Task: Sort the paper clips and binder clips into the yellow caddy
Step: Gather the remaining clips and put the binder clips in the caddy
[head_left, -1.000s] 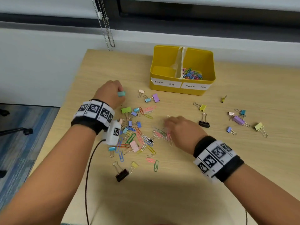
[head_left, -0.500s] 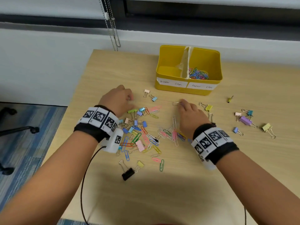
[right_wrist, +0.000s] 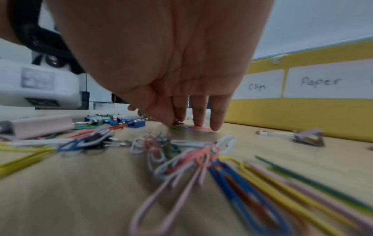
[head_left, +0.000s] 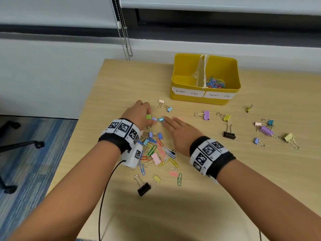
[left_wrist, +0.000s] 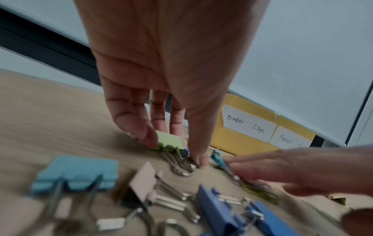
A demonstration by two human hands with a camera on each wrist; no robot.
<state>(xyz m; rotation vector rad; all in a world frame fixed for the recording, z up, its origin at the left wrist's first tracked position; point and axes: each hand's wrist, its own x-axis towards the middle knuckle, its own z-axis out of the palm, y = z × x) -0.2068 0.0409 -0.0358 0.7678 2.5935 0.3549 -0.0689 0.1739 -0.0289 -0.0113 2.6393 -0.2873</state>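
The yellow caddy (head_left: 175, 75) stands at the back of the table; its right half holds coloured paper clips (head_left: 215, 83), and labels read "Binder Clips" (left_wrist: 245, 125) and "Paper Clips". A heap of paper clips and binder clips (head_left: 156, 150) lies between my wrists. My left hand (head_left: 147, 115) pinches a green binder clip (head_left: 148, 116), seen close in the left wrist view as the green binder clip (left_wrist: 168, 141) under the left hand (left_wrist: 173, 148). My right hand (head_left: 166, 120) lies flat with straight fingers, its fingertips (right_wrist: 215, 126) pressing pink paper clips (right_wrist: 200, 127) beside a teal binder clip (head_left: 161, 119).
More binder clips lie scattered to the right: purple (head_left: 206, 115), black (head_left: 229, 133), yellow (head_left: 289, 137). A black binder clip (head_left: 144, 188) sits near the front. The table's left edge (head_left: 86, 108) is close to my left arm. A bead chain (head_left: 126, 40) hangs behind.
My right hand has swung left from in front of the caddy to beside my left hand. The purple binder clip now lies farther right. My left hand has shifted slightly onto the green clip.
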